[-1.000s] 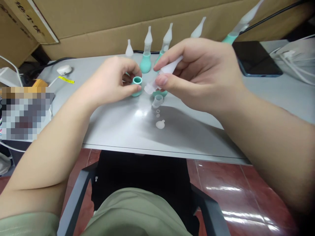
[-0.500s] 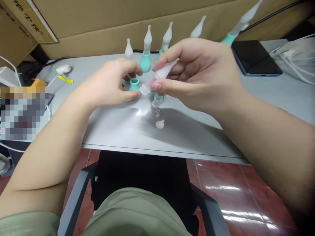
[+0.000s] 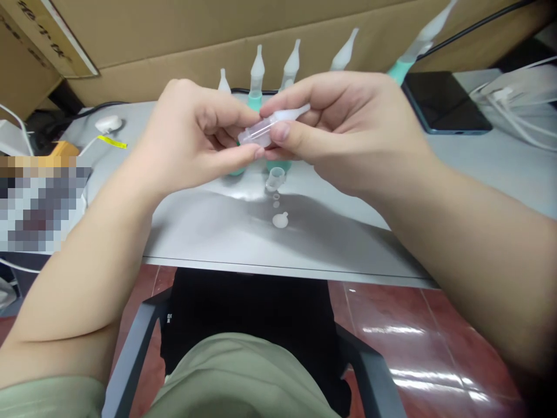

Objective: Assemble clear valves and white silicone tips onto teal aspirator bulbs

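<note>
My right hand (image 3: pixel 348 128) is closed around the white soft tip of a nasal aspirator's clear tube (image 3: pixel 259 132). The white tip (image 3: pixel 291 113) points up to the right. My left hand (image 3: pixel 202 136) pinches the tube's lower left end between thumb and fingers, which partly hide that end. Under the hands, parts of a teal bulb (image 3: pixel 237 171) and another teal base (image 3: pixel 278 166) show on the table. In front of them lie a clear cup-like piece (image 3: pixel 275 179), a small ring (image 3: pixel 276 197) and a flat white disc with a tab (image 3: pixel 280 220).
Several assembled aspirators, one of them (image 3: pixel 256 75) behind my hands, stand along the cardboard wall (image 3: pixel 174 46). A dark phone (image 3: pixel 446 103) and a bundle of white cables (image 3: pixel 517 110) are at the right. A white plug-like piece (image 3: pixel 108 124) with a yellow label sits at the left.
My left hand has left the teal bulb, risen and moved right to grip the tube's lower end. The white flap seen at that end no longer shows. My right hand keeps its hold.
</note>
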The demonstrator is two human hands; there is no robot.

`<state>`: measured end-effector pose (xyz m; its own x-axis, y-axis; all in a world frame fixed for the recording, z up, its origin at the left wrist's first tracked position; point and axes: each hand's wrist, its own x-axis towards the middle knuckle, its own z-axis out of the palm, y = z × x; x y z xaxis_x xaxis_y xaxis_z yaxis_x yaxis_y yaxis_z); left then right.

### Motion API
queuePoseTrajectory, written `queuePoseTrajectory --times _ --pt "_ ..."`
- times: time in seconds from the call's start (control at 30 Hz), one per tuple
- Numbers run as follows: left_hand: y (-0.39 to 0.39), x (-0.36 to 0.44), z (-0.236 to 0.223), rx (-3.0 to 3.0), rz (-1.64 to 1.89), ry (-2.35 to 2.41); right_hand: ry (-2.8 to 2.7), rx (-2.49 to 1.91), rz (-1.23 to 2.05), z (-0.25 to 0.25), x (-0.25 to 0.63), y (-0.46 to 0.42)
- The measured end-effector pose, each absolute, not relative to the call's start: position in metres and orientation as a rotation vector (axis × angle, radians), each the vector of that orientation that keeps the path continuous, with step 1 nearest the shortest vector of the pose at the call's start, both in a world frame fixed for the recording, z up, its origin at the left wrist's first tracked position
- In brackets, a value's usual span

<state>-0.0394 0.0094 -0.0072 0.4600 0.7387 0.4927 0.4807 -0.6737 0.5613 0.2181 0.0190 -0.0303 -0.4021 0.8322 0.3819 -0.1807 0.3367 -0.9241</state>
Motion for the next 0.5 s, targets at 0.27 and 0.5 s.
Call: queuePoseTrajectory --times 0.27,0.5 --pt "0.022 -0.049 -0.023 2.544 1.173 0.858 -1.584 -0.616 1.165 -0.033 0.218 0.026" --pt "0.007 -0.047 -0.007 2.439 1.075 1.012 -1.651 -0.668 1.127 -0.028 0.223 0.020"
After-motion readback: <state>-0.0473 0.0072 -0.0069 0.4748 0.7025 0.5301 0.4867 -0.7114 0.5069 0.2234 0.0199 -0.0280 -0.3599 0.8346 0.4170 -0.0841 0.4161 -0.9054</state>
